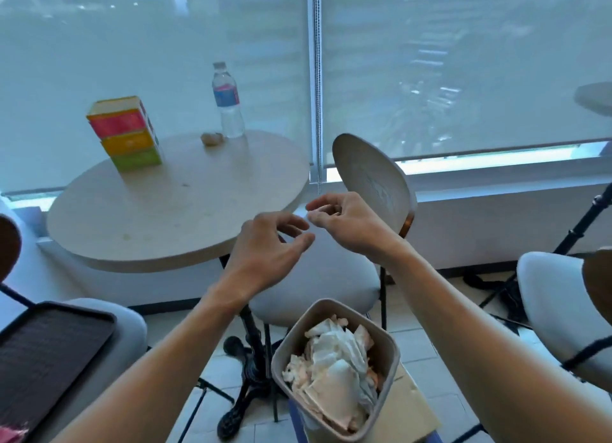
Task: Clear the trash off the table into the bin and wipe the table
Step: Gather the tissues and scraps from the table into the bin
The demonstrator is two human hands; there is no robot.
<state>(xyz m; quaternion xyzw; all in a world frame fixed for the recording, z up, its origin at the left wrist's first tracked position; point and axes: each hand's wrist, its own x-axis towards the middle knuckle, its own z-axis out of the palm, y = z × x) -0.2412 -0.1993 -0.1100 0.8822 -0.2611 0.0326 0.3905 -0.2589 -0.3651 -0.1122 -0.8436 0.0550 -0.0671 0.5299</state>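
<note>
Bin (334, 369): seen right under both hands, stuffed with crumpled paper.
Left hand (265, 250): fingers spread loosely, nothing held.
Right hand (344, 220): fingers curled loosely, nothing seen inside.
Table (149, 224): just past the hands, to the left.
Left to do: a small scrap (212, 139) is still seen far off, beside the bottle (228, 101).
Boxes (127, 134): stacked farther left.
Wiping: judged not done yet; marks are seen.

The round worktop (159, 217) is pale beige; the stacked boxes (127, 134) run pink, orange, green; the clear bottle (228, 101) has a blue label, perhaps edged pink; the tan bin (334, 369) holds white and peach paper (334, 366)
</note>
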